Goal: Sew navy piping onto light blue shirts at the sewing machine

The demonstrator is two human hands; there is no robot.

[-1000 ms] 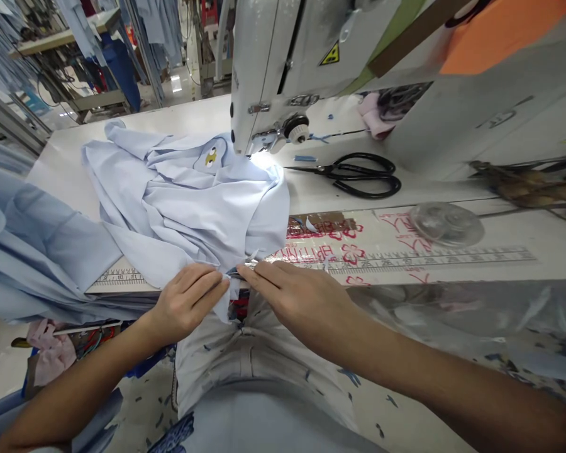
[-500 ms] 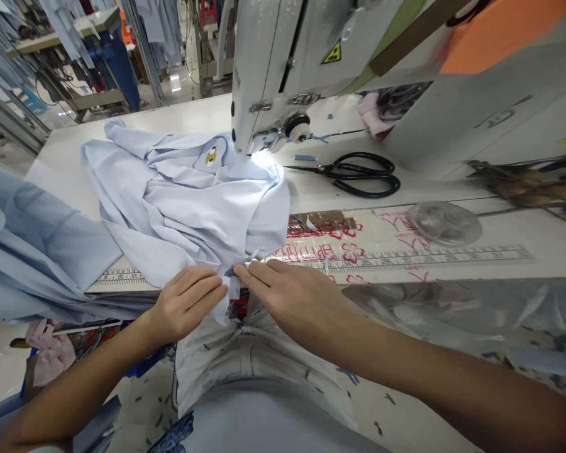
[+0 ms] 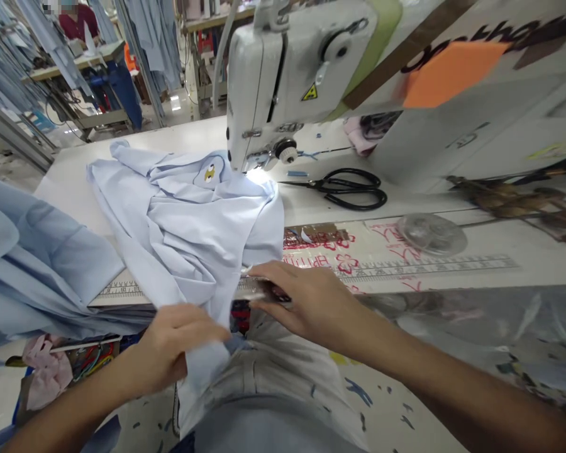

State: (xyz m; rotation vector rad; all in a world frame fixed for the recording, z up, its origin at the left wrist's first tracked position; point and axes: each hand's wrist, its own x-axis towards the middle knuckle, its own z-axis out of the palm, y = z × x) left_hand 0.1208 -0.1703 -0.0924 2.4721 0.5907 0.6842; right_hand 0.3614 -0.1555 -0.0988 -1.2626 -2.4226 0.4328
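A light blue garment (image 3: 202,220) lies bunched on the sewing table, an embroidered patch (image 3: 210,173) near its top. Part of it reaches under the sewing machine head (image 3: 255,94), and its lower end hangs over the front edge. My left hand (image 3: 179,343), blurred by motion, is closed on that hanging end. At the table's edge, just right of the garment, my right hand (image 3: 306,299) has its fingers curled round a dark, partly shiny thing, too blurred to name. Black-handled scissors (image 3: 353,187) lie right of the machine head.
More blue fabric (image 3: 47,251) drapes over the table's left side. A printed ruler strip (image 3: 434,267) runs along the front edge. A round clear bobbin-like disc (image 3: 431,233) sits at right. Behind, a person (image 3: 78,25) is near another table (image 3: 94,56) among hanging garments.
My left hand has moved down toward my lap, drawing the garment's end over the edge. My right hand has separated from the garment and shifted slightly right. The view has tilted up slightly.
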